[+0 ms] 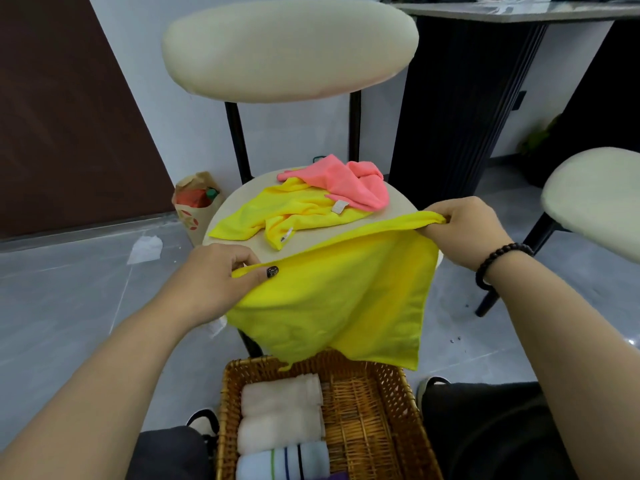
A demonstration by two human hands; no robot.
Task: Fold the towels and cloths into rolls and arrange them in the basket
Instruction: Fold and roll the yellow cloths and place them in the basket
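Observation:
A yellow cloth (339, 299) hangs spread in the air over the chair's front edge. My left hand (221, 275) pinches its upper left corner and my right hand (464, 230) pinches its upper right corner. Its lower edge dangles just above the wicker basket (374, 410) between my knees. In the basket's left half lie two rolled white towels (282, 410) and a rolled white towel with coloured stripes (284, 462). On the round chair seat (239, 199) lie a crumpled second yellow cloth (291, 213) and a pink cloth (349, 183).
The chair's padded backrest (287, 50) rises behind the seat. A second chair (595, 202) stands at the right. A paper bag (194, 202) and a white scrap (145, 249) sit on the grey floor at the left. A dark table base (460, 98) stands behind.

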